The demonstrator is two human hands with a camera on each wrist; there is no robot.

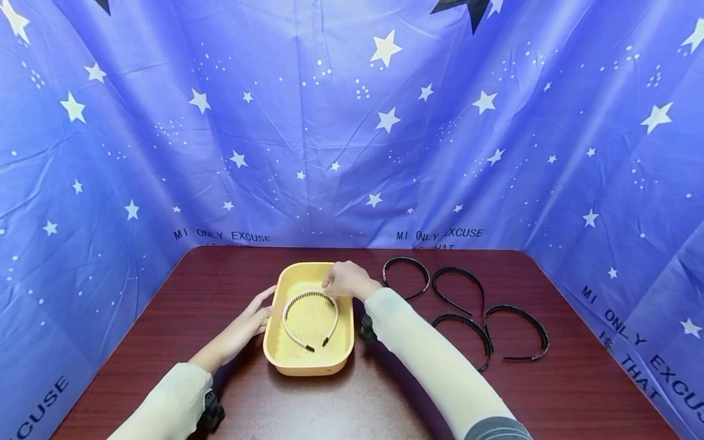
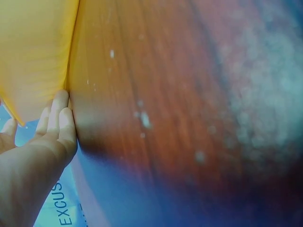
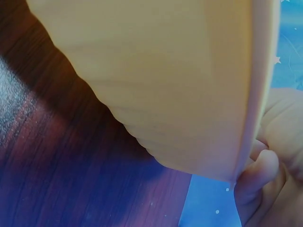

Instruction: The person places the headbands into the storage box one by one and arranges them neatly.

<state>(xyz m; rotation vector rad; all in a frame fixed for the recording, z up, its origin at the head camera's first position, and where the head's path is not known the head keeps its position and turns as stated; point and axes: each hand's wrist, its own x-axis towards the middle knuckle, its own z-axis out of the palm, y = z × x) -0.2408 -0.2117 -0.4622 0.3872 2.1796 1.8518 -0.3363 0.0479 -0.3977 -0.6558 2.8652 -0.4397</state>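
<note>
A yellow plastic bin (image 1: 310, 369) stands upright on the table, left of its middle. Inside it is a pale pink headband (image 1: 284, 321) with dark teeth and black tips, its open ends toward me. My right hand (image 1: 348, 279) reaches over the bin's far right corner and pinches the headband near its upper right curve. In the right wrist view, curled fingers (image 3: 260, 172) show beyond the bin's rim; the headband is hidden there by the bin wall. My left hand (image 1: 254, 318), fingers extended, rests against the bin's left side, as the left wrist view also shows.
Several black toothed headbands lie on the right of the dark red wooden table (image 1: 220, 275): one at the back (image 1: 406, 259), others nearer (image 1: 527, 313). My right sleeve (image 1: 429, 360) partly covers one headband (image 1: 473, 324). A blue star-patterned curtain (image 1: 330, 122) surrounds the table.
</note>
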